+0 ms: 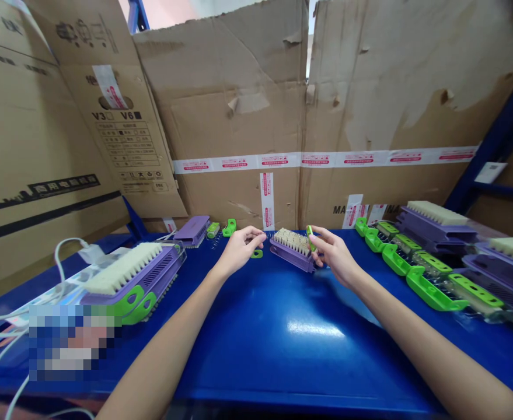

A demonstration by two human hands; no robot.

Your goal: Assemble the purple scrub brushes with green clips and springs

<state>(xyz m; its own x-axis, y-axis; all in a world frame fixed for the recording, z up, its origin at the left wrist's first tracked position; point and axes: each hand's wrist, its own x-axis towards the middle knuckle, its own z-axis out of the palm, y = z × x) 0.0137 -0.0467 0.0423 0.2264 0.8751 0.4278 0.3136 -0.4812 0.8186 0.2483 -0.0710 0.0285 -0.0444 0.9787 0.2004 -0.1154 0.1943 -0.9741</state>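
In the middle of the blue table, a purple plastic body [292, 256] lies at a slant, a cream toothed block [292, 240] with thin dark wires on its top. My right hand [335, 255] is just right of it, fingers closed on a small green plastic piece [311, 237] held upright. My left hand [242, 248] is at its left, thumb and fingertips pinched together; whatever they hold is too small to name. Below those fingertips a flat green part [257, 254] rests on the table.
More green end pieces [431, 290] and purple bodies [435, 230] line the right side. At left are another purple-and-cream unit [127, 274], white cables [61, 262] and a pixelated patch. Cardboard walls [238, 116] stand behind the blue table [256, 338].
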